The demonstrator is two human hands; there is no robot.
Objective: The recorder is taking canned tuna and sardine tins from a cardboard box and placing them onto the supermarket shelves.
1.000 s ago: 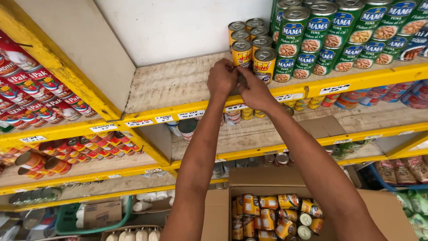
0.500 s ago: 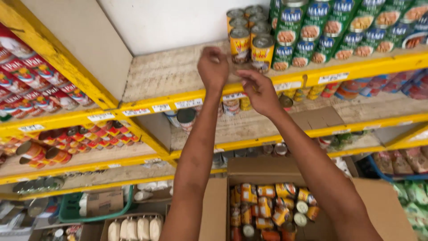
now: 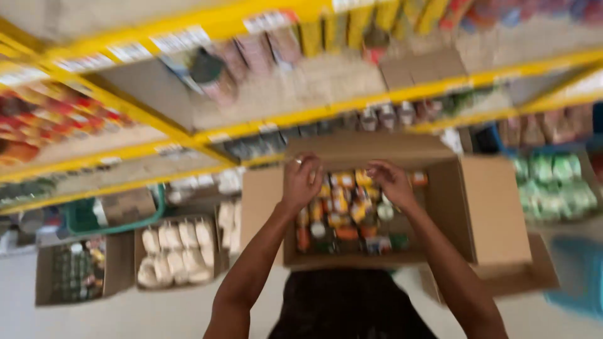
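Both our hands are now hovering low over the open cardboard box [image 3: 496, 213], where half a second ago they were up at the yellow shelf [image 3: 352, 103] beside the stacked tins. We are spreading our left hand [image 3: 301, 181] and right hand [image 3: 391, 182] above the packed cans [image 3: 342, 210] inside, fingers loosely curled; the blur is keeping us from telling whether either is gripping anything. Two smaller boxes on the floor are sitting to the left, one holding pale packets [image 3: 176, 251].
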